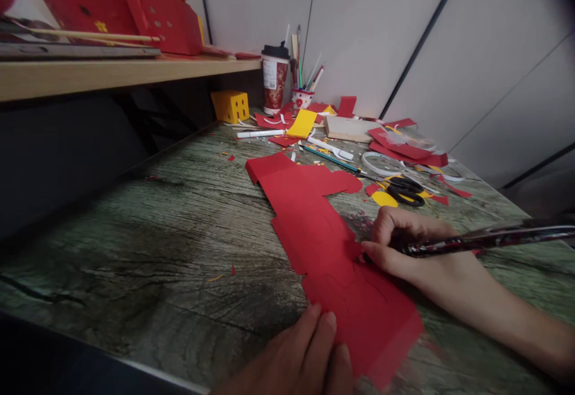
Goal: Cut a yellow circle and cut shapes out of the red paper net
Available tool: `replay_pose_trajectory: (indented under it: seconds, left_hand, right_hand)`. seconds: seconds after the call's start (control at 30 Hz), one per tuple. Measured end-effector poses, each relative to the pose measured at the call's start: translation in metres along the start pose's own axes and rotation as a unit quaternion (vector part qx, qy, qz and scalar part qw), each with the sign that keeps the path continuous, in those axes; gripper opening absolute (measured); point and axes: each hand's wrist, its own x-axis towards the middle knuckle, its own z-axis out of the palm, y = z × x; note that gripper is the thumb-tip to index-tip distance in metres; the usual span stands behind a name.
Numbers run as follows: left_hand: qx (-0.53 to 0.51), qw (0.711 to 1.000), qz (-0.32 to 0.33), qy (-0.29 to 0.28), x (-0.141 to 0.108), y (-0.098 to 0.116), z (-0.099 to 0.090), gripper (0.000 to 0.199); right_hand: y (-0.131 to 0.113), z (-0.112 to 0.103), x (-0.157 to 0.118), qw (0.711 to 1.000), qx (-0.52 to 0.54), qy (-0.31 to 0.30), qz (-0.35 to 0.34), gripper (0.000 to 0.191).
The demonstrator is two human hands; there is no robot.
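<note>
Red cardstock (314,233) lies beneath the fingertips of both hands, its long axis running from the near right, close to the person, to the far left. The right hand (433,269) pinches a dark, glossy pen (494,237) between thumb and curled fingers, reaching over the cardstock's right edge with the tip at its surface; whether the point makes contact is too fine to tell. The left hand (303,347) grips nothing, its fingers extended flat along the cardstock's near left edge. Faint curved lines show between the hands, and the pen tip sits farther up the long axis than the left fingertips.

Just off the cardstock's right side, beyond the right hand, lie black-handled scissors (406,190) and a yellow paper oval (384,199). Past its far end rest a teal pencil (332,159), a white pen (260,134), a folded yellow paper piece (302,123) and a pale wooden block (350,129) amid red scraps. Farther beyond the cardstock stand a yellow paper house (236,107), a lidded coffee cup (275,86) and a decorated pencil holder (302,99). Well to its left, a raised wooden shelf (215,68) bears a red box (173,20).
</note>
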Motion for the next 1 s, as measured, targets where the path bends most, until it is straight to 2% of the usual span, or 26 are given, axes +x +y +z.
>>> replay_pose_trajectory:
  seconds: [0.47, 0.67, 0.87, 1.0]
  left_hand:
    - [-0.002, 0.999, 0.034, -0.035, -0.002, -0.004, -0.004, 0.014]
    - [-0.019, 0.995, 0.045, -0.087, -0.013, 0.000, -0.002, 0.017]
    - [-0.016, 0.998, 0.043, -0.045, -0.007, -0.004, -0.004, 0.016]
    - [-0.018, 0.994, 0.081, -0.071, -0.002, -0.008, -0.006, 0.017]
  right_hand:
    - [-0.002, 0.000, -0.001, 1.000, 0.007, 0.007, -0.010, 0.025]
    - [0.000, 0.000, -0.001, 1.000, 0.012, 0.010, -0.004, 0.024]
    - [0.000, 0.000, -0.001, 1.000, 0.019, 0.006, 0.002, 0.023]
    - [0.001, 0.001, -0.001, 1.000, 0.026, 0.007, -0.004, 0.023]
